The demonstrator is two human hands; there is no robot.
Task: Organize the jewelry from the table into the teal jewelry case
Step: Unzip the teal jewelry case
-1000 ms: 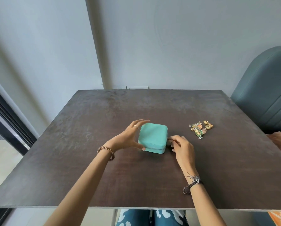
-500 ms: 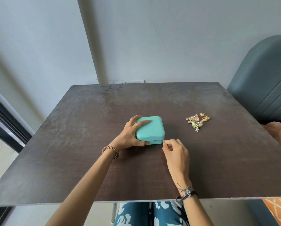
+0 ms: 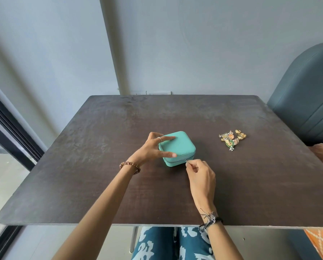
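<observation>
Pinching zipper pull (image 3: 186,161): right hand (image 3: 201,173) | left hand (image 3: 153,149) fingers flat on teal case (image 3: 179,145)

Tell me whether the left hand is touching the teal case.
Touching. The head view shows the left hand laid on the teal jewelry case, fingers straight across its lid and thumb against its near side.

The teal jewelry case (image 3: 179,146) looks matt and finely grained, like faux leather, with a small metal zipper pull (image 3: 186,161) at its near right corner; the table (image 3: 100,181) has a dark wood-grain top, matt and scuffed pale toward its far edge; the jewelry (image 3: 232,138) near the right edge glints like gold-coloured metal with orange and green enamel-like parts.
</observation>
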